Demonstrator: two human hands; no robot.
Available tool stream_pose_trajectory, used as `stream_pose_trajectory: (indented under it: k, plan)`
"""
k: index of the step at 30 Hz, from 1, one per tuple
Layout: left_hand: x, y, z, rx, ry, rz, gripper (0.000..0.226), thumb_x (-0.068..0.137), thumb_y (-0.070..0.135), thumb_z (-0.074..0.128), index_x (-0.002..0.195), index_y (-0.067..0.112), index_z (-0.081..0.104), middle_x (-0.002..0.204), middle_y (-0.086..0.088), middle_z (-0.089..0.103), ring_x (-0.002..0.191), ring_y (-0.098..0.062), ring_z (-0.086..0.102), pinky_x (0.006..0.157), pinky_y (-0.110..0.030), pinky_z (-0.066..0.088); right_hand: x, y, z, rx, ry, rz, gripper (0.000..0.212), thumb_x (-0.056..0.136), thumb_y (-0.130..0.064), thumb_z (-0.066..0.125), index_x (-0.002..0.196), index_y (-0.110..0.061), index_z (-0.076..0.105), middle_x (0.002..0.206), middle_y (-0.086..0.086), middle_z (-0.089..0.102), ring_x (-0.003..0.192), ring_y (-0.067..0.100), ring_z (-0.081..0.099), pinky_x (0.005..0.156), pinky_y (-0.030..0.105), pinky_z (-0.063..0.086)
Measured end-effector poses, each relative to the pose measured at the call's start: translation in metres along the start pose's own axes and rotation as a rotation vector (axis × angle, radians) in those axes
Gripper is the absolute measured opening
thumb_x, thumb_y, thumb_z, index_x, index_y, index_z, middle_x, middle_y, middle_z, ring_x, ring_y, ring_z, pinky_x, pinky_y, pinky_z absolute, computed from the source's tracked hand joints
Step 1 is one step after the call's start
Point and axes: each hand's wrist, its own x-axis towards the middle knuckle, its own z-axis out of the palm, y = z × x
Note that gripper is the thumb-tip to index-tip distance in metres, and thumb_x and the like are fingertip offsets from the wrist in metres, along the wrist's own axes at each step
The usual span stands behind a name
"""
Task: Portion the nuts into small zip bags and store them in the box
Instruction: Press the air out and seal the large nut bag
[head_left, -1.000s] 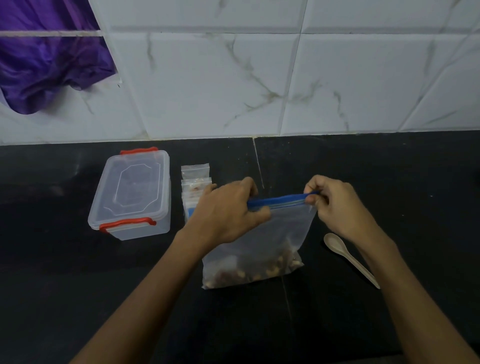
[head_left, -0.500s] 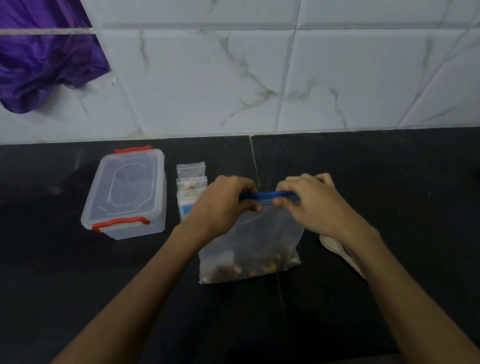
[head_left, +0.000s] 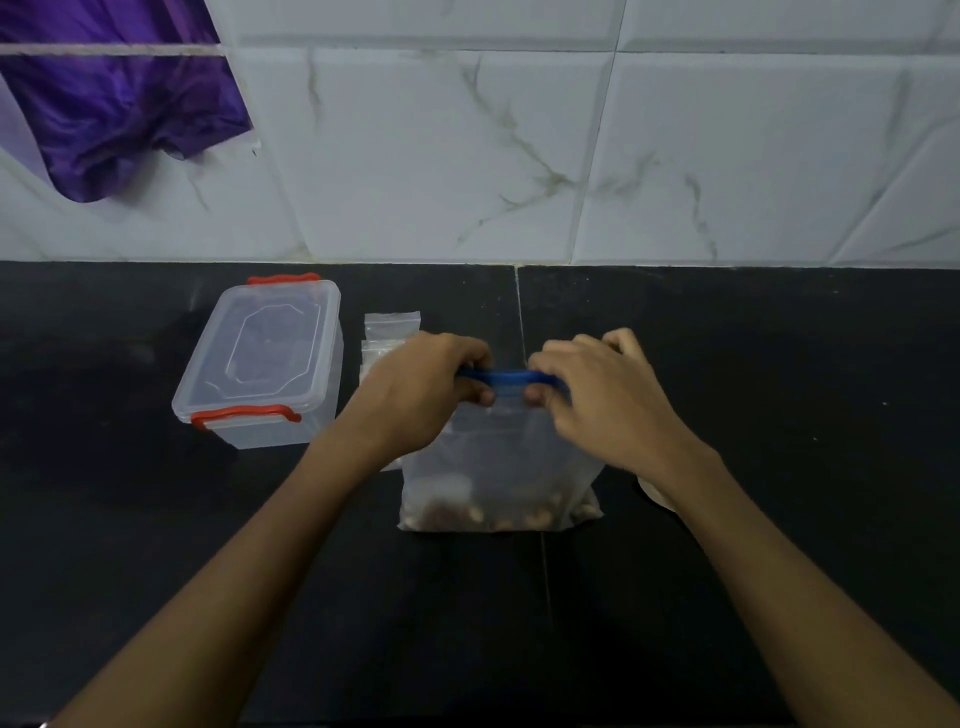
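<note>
A large clear zip bag (head_left: 498, 467) with a blue zip strip stands upright on the black counter, nuts (head_left: 493, 512) lying in its bottom. My left hand (head_left: 421, 395) pinches the left part of the blue strip. My right hand (head_left: 602, 400) pinches the strip just right of its middle, close to the left hand. A stack of small zip bags (head_left: 387, 332) lies behind my left hand, partly hidden. The clear box (head_left: 265, 364) with red latches sits to the left, lid on.
A pale spoon (head_left: 655, 493) lies on the counter to the right of the bag, mostly hidden under my right wrist. White marble tiles form the back wall. A purple cloth (head_left: 114, 109) hangs at the upper left.
My right hand has slid left along the blue strip from its right end toward the left hand. The bag stays upright in place.
</note>
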Motion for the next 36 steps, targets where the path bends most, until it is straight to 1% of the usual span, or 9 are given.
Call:
stream_pose_trajectory:
  k: [3,7,11,14,19,24,31,34,36]
  plan:
    - [-0.008,-0.011,0.007,0.017,0.157,0.033,0.026,0.081,0.028,0.068,0.105,0.020,0.063,0.098,0.006,0.062,0.093,-0.009,0.053,0.093,-0.040,0.045,0.007,0.008,0.001,0.037,0.014,0.020,0.015,0.086,-0.048,0.054,0.090,-0.034,0.059,0.082,-0.017,0.051,0.085,0.004,0.045,0.100,0.033,0.025]
    - [-0.035,-0.030,0.014,-0.330,0.414,-0.112,0.081,0.075,0.025,0.072,0.142,0.018,0.028,0.137,0.004,0.038,0.112,0.014,0.036,0.096,-0.013,0.037,-0.008,0.026,-0.009,0.216,0.059,0.155,0.083,0.071,-0.082,0.027,0.139,-0.035,0.036,0.136,-0.007,0.044,0.131,0.012,0.032,0.114,0.045,0.004]
    - [-0.065,-0.050,0.051,-0.721,0.282,-0.314,0.077,0.078,0.022,0.064,0.143,0.014,0.024,0.133,0.001,0.045,0.116,-0.002,0.050,0.088,-0.018,0.049,-0.050,0.047,0.018,0.659,0.358,0.451,0.047,0.092,-0.037,0.051,0.136,-0.021,0.043,0.121,-0.005,0.053,0.110,0.004,0.051,0.098,0.026,0.044]
    - [-0.074,-0.055,0.091,-0.846,0.210,-0.401,0.047,0.087,0.006,0.057,0.129,0.013,0.039,0.110,0.008,0.057,0.098,0.002,0.061,0.073,-0.011,0.051,-0.070,0.045,0.062,0.709,0.092,0.653,0.037,0.095,-0.012,0.048,0.132,-0.018,0.048,0.112,-0.007,0.058,0.108,0.012,0.058,0.094,0.032,0.048]
    - [-0.077,-0.064,0.128,-0.717,0.244,-0.453,0.029,0.088,0.005,0.059,0.114,0.017,0.052,0.104,0.004,0.066,0.100,-0.010,0.063,0.081,-0.018,0.053,-0.081,0.033,0.091,0.564,0.017,0.670,0.021,0.093,-0.016,0.055,0.112,-0.013,0.063,0.084,-0.015,0.056,0.075,-0.004,0.055,0.063,0.004,0.037]
    - [-0.078,-0.061,0.129,-0.659,0.349,-0.512,0.032,0.084,0.004,0.065,0.110,0.018,0.052,0.091,0.006,0.068,0.090,-0.008,0.065,0.082,-0.027,0.051,-0.078,0.036,0.096,0.564,-0.079,0.768,0.017,0.095,-0.022,0.051,0.093,-0.014,0.066,0.074,-0.005,0.062,0.067,0.006,0.059,0.055,0.014,0.039]
    - [-0.108,-0.045,0.123,-0.777,0.339,-0.702,0.031,0.083,0.007,0.066,0.085,0.025,0.041,0.080,-0.005,0.068,0.067,-0.021,0.066,0.054,-0.032,0.052,-0.099,0.020,0.086,0.368,-0.147,0.997,0.026,0.099,-0.028,0.038,0.088,-0.013,0.056,0.076,0.005,0.057,0.064,0.014,0.056,0.056,0.028,0.045]
    - [-0.131,-0.039,0.124,-0.563,0.260,-0.707,0.025,0.080,0.016,0.071,0.079,0.020,0.046,0.085,0.000,0.065,0.072,-0.018,0.064,0.060,-0.035,0.053,-0.124,0.009,0.086,0.220,-0.275,1.009,0.028,0.099,-0.031,0.038,0.097,-0.011,0.056,0.089,0.005,0.057,0.077,0.018,0.055,0.063,0.032,0.042]
    - [-0.145,-0.034,0.124,-0.288,0.325,-0.578,0.024,0.079,0.024,0.073,0.083,0.023,0.049,0.097,0.010,0.057,0.085,-0.011,0.057,0.070,-0.026,0.045,-0.141,0.002,0.083,0.166,-0.070,0.860,0.020,0.096,-0.030,0.044,0.103,-0.013,0.054,0.097,0.004,0.055,0.085,0.019,0.053,0.066,0.032,0.042]
